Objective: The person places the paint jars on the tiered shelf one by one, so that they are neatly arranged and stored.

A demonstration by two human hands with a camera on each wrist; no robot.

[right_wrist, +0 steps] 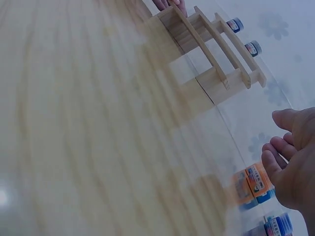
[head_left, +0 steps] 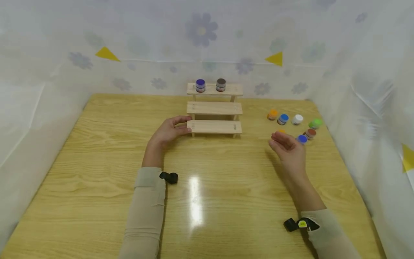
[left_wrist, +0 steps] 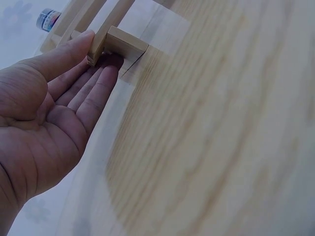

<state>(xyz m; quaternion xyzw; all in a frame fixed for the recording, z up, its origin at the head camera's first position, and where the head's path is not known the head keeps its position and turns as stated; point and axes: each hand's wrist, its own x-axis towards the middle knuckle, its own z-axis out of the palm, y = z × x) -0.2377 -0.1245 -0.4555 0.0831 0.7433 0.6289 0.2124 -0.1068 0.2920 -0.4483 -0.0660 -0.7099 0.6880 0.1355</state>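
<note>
A small three-step wooden rack (head_left: 214, 126) stands near the back of the table. My left hand (head_left: 165, 132) holds the left end of its lowest step; in the left wrist view the thumb (left_wrist: 74, 51) lies against the board's edge and the fingers reach underneath. On the top step sit two paint jars, a dark blue one (head_left: 200, 86) and a black one (head_left: 221, 85). At the right, my right hand (head_left: 291, 154) hovers beside the loose jars with fingers bent loosely and nothing held. Partly hidden behind its fingertips is an orange jar (head_left: 281, 132), with a violet-blue jar (head_left: 302, 139) alongside.
Farther back on the right stand more jars: orange (head_left: 272, 114), blue (head_left: 283, 119), white (head_left: 297, 119), green (head_left: 315, 123) and brown (head_left: 311, 134). Flower-printed white sheeting (head_left: 145, 32) with yellow triangles surrounds the wooden table (head_left: 97, 172).
</note>
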